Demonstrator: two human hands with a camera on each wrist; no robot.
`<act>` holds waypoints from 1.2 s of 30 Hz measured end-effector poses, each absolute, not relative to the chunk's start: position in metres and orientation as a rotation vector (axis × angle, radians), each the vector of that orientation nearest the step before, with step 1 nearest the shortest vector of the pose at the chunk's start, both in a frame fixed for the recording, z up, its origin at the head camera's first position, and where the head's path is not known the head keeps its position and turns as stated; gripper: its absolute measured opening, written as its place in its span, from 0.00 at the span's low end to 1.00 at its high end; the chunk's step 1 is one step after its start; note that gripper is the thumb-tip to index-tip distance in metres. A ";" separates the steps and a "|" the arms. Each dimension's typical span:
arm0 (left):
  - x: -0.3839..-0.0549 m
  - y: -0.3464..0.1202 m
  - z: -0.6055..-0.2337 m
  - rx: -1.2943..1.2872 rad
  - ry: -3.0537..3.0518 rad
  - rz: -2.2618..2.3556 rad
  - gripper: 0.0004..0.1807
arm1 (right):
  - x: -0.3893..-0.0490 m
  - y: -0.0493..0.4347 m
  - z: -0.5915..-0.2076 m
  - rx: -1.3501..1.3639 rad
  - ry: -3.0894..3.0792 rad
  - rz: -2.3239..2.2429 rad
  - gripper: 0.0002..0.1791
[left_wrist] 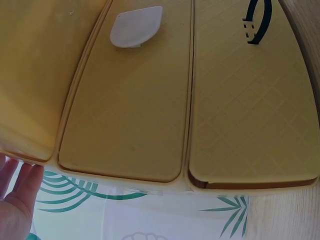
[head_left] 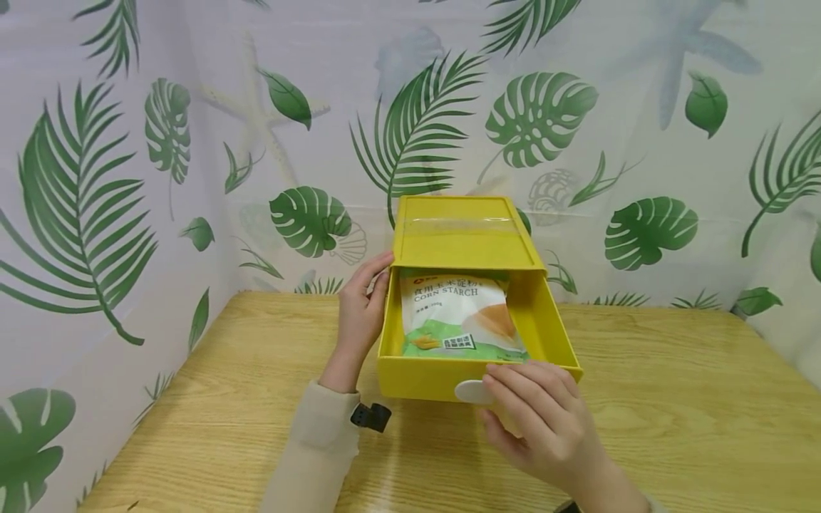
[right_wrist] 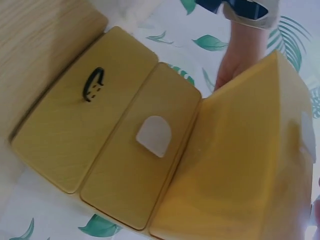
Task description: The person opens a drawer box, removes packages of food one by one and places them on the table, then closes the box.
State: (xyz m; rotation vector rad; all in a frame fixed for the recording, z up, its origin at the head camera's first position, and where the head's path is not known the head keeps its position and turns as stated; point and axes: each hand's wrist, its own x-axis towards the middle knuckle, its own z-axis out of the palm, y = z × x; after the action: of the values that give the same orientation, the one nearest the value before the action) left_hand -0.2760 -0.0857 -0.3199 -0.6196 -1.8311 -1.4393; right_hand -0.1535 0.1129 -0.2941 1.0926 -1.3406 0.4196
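Note:
A yellow cabinet (head_left: pixel 463 235) stands with its top drawer (head_left: pixel 554 320) pulled out. Inside the drawer lies a white and green bag of corn starch (head_left: pixel 442 303). My left hand (head_left: pixel 362 306) rests on the cabinet's left side, fingers extended; in the left wrist view, its fingertips touch the cabinet's edge. My right hand (head_left: pixel 545 420) is at the drawer's front, fingers fairly straight near the white tab handle (head_left: pixel 472 392). The right wrist view shows that handle (right_wrist: pixel 307 137) but barely any of the hand, so firm contact there is unclear.
Two closed drawers sit under the pulled-out one: the middle drawer (left_wrist: pixel 125 110) has a white tab (left_wrist: pixel 136 26), the bottom drawer (left_wrist: pixel 255 110) a black strap handle (left_wrist: pixel 259 22). Below is a wooden table (head_left: pixel 673 413); behind, a leaf-patterned cloth (head_left: pixel 442 128).

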 end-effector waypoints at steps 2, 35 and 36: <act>-0.276 -0.085 -0.320 -0.623 -1.826 -1.442 0.13 | -0.153 0.113 -0.292 1.070 -1.347 0.464 0.15; -0.252 -0.080 -0.297 -0.610 -1.837 -1.409 0.12 | -0.170 0.143 -0.238 0.851 -2.372 0.631 0.19; -0.251 -0.080 -0.297 -0.609 -1.838 -1.408 0.12 | -0.171 0.143 -0.237 0.838 -2.413 0.625 0.19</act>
State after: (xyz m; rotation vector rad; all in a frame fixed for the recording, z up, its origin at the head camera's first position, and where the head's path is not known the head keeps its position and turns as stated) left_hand -0.2512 -0.0801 -0.2967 -0.6092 -1.8378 -1.4077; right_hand -0.1710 0.1432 -0.2367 0.8384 -2.4133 0.6249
